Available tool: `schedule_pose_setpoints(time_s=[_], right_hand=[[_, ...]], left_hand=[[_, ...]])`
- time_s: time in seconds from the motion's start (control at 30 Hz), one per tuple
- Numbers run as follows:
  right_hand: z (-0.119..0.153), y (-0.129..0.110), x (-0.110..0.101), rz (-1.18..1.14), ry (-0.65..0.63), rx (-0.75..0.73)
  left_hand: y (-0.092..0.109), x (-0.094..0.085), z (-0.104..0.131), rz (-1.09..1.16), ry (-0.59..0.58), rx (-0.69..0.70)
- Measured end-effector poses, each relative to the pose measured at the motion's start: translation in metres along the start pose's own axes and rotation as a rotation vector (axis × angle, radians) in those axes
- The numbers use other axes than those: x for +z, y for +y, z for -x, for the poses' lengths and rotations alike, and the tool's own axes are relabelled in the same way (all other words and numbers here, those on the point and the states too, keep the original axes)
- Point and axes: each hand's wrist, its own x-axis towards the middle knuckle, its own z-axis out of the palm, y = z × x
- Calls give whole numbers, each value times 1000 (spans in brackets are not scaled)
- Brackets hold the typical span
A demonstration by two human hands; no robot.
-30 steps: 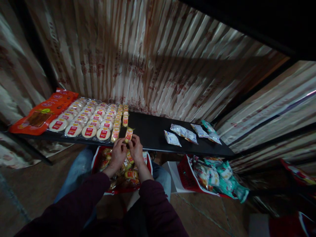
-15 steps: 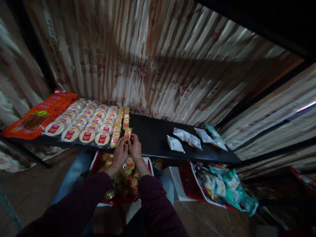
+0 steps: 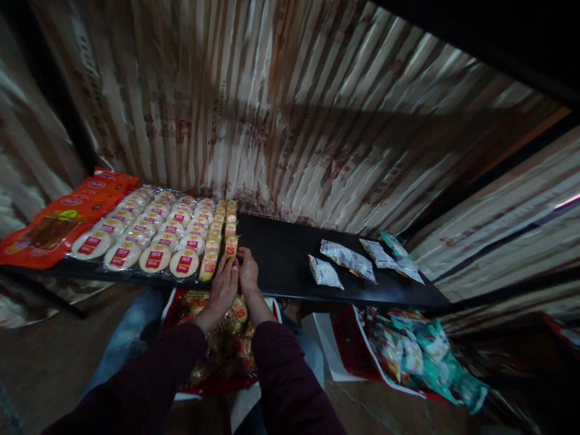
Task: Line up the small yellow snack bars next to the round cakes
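Note:
A small yellow snack packet (image 3: 231, 246) with a red-orange label is at the near end of the right-hand row of yellow packets. My left hand (image 3: 223, 283) closes its fingers on the packet's near end. From the right, my right hand (image 3: 247, 270) also pinches it, fingers bent. To the left lies another row of yellow packets (image 3: 209, 263), its front one close to the shelf edge. Round white wrapped cakes (image 3: 184, 263) with red labels fill several overlapping rows further left. Below my hands, a red basket (image 3: 168, 312) holds more yellow-wrapped snacks (image 3: 235, 312).
A black shelf (image 3: 276, 254) carries everything. A large orange bag (image 3: 58, 220) lies at its left end, and several white packets (image 3: 347, 260) lie loosely on the right. A second red basket (image 3: 351, 338) with green and clear bags stands below right. A patterned curtain (image 3: 290, 121) hangs behind.
The yellow packet in my hands has come down into the near end of its row. My view has shifted slightly, so the shelf appears a little lower.

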Motion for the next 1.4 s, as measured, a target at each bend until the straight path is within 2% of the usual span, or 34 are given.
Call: schedule_pose_setpoints(time_s=[0.37, 0.6, 0.77, 0.9, 1.1, 1.4], right_hand=[[-15, 0, 5, -22, -40, -47], [-16, 8, 8, -22, 11, -74], [-22, 11, 11, -47, 83, -73], [-32, 11, 15, -50, 42, -50], [-38, 8, 18, -28, -27, -67], [-37, 8, 17, -53, 6, -77]], left_hand=[[4, 1, -12, -9, 0, -16], [0, 3, -12, 1, -1, 8], [3, 3, -11, -25, 46, -7], [5, 4, -15, -34, 59, -68], [-1, 9, -20, 16, 71, -75], [-6, 12, -18, 34, 72, -99]])
